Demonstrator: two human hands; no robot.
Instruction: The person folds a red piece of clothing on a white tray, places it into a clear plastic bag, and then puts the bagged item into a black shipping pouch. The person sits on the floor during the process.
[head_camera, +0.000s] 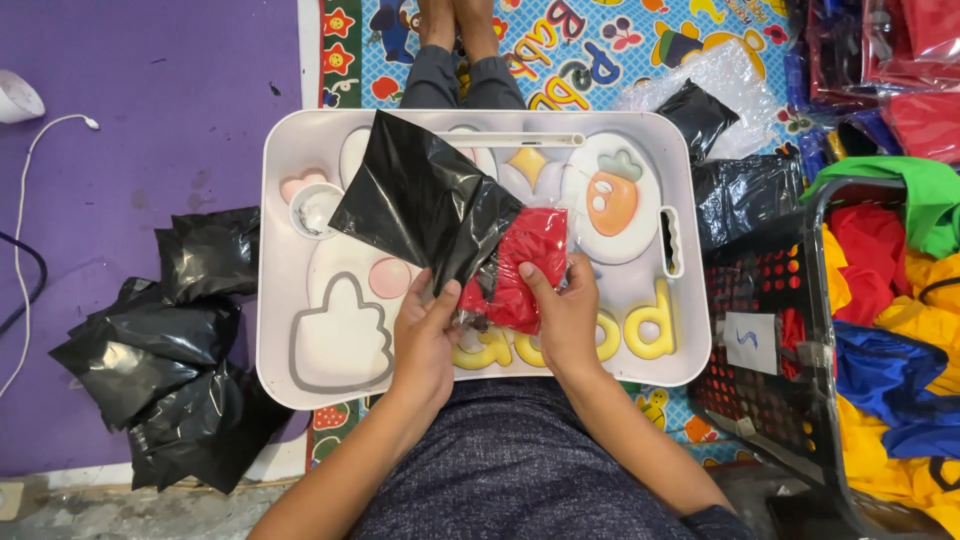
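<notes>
Black plastic bags (165, 345), filled, heaped on the purple mat (150, 110) at far left. White lap tray (282, 330) with cartoon relief serves as bench across the person's knees. Left hand (425, 335), grip pinched on the mouth of an empty black bag (425, 200). Right hand (565, 315), grip closed on a red garment in clear wrap (520, 265), partly at that mouth. Advice: hold the mouth wide, feed a corner first. Basket (770, 290) of coloured garments, far right.

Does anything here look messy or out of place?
Nothing looks damaged or spilled. The crumpled black plastic bags lie in a loose heap on the purple mat, and the white cable trails across it.
</notes>
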